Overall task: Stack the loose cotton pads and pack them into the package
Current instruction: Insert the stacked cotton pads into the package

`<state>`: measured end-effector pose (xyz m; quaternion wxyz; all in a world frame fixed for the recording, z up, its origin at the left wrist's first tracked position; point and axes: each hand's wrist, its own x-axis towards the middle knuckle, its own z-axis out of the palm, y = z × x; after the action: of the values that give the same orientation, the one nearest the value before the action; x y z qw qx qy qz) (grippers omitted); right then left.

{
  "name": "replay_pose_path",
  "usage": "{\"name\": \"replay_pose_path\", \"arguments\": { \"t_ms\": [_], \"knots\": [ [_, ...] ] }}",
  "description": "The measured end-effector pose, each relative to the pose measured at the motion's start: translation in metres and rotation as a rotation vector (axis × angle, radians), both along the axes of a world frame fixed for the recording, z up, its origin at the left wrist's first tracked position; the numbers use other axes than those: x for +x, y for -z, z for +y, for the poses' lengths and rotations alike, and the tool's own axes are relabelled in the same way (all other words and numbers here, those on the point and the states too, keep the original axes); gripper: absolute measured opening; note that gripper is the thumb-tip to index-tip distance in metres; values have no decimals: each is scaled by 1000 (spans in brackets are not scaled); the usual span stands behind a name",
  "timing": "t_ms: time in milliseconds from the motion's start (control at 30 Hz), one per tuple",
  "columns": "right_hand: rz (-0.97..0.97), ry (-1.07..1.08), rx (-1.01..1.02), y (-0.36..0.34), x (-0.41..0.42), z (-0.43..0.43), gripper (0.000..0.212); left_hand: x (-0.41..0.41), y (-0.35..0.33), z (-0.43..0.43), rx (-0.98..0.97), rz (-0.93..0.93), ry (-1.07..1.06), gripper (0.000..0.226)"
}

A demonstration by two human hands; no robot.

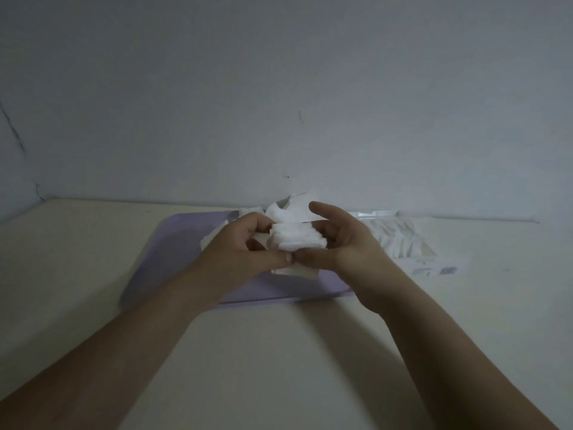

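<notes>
The left hand point(245, 243) and right hand point(347, 243) cup a stack of cotton pads point(296, 238) above the lilac mat point(186, 231). The uneven edges look risky: squeezed off-centre, pads could fan out and drop before reaching the package point(400, 240), far right.

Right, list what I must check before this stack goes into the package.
1. Grip on the stack of cotton pads: ok. The left hand and right hand hold it from either side, above the purple mat.
2. Stack edges squared: not ok. The layers look uneven.
3. All pads gathered: not ok. Loose pads lie on the mat behind the hands.
4. Package nearby: ok. It lies to the right of the mat.
5. Package opening facing the hands: cannot tell.
6. Room left in the package: cannot tell. It already holds pads.
</notes>
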<state>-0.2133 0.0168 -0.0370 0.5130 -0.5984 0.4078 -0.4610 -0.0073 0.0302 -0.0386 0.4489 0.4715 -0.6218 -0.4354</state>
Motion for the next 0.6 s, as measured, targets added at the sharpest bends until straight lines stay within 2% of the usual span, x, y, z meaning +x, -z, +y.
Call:
{"name": "replay_pose_path", "arguments": {
  "t_ms": [67, 167, 267, 433, 500, 600],
  "knots": [
    [-6, -34, 31, -6, -6, 0, 74, -10, -9, -4, 24, 4, -7, 39],
    [-62, -96, 13, -17, -24, 1, 42, -30, -22, -13, 50, 107, -22, 25],
    [-120, -47, -2, -28, -46, -1, 27, -58, -32, -18, 55, 129, -1, 23],
    [-133, 242, 9, -33, -81, -8, 39, -109, -41, -27, 51, 74, -4, 24],
    [-117, 452, -18, -34, -101, -12, 31, -131, -43, -37, 45, 47, -25, 23],
    [165, 825, -136, -34, -129, -16, 28, -159, -38, -54, -97, -132, -41, 16]
  ]
}}
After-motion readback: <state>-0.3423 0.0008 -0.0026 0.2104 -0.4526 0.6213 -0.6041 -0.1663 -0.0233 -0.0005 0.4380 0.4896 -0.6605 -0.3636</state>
